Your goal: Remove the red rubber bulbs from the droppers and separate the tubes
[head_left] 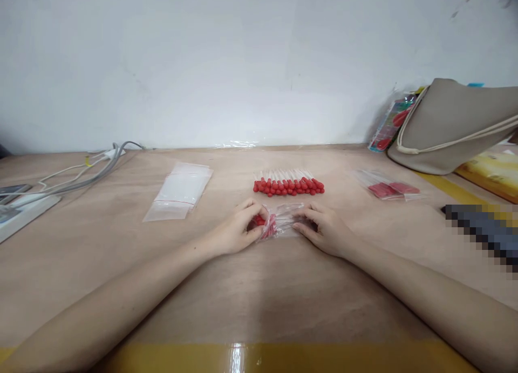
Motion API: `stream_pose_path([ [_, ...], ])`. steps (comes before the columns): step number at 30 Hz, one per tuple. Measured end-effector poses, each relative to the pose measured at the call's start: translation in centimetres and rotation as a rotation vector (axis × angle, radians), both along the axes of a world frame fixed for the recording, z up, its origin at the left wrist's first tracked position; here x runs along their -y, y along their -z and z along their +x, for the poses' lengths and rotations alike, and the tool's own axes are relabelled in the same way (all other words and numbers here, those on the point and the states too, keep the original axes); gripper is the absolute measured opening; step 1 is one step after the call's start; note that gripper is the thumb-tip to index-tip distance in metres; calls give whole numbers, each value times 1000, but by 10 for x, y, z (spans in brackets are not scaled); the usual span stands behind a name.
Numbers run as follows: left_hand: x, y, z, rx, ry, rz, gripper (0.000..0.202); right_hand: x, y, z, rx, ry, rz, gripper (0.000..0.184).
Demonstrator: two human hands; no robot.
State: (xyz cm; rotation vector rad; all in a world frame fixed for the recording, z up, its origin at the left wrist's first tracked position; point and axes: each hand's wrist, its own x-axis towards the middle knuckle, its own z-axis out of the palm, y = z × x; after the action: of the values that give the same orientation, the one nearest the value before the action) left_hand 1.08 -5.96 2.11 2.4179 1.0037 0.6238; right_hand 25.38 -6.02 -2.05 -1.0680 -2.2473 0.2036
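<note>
Both my hands rest on the wooden table (259, 297) and meet at a small clear plastic bag (282, 223) holding red-tipped droppers. My left hand (237, 231) pinches the bag's left end, where the red bulbs bunch up. The fingers of my right hand (326, 230) are closed on its right end. Just beyond the bag lies a row of several loose droppers (288, 183) with red bulbs and clear stems.
A stack of empty clear zip bags (179, 192) lies to the left. A filled bag with red contents (387, 189) lies to the right, near a beige tote bag (453, 126). Grey cables (84, 176) run along the far left. A white wall stands behind.
</note>
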Motion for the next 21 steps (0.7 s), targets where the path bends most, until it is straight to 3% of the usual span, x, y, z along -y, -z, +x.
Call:
stream_pose_path([
  [10, -12, 12, -6, 269, -30, -100, 13, 1, 0, 2, 16, 55, -34, 23],
  [13, -22, 3, -19, 324, -19, -158, 12, 1, 0, 2, 13, 60, -34, 23],
  [17, -44, -16, -53, 259, -67, -314, 16, 1, 0, 3, -8, 51, -29, 21],
  [21, -62, -32, -96, 299, -251, -374, 21, 0, 1, 3, -16, 41, -27, 19],
])
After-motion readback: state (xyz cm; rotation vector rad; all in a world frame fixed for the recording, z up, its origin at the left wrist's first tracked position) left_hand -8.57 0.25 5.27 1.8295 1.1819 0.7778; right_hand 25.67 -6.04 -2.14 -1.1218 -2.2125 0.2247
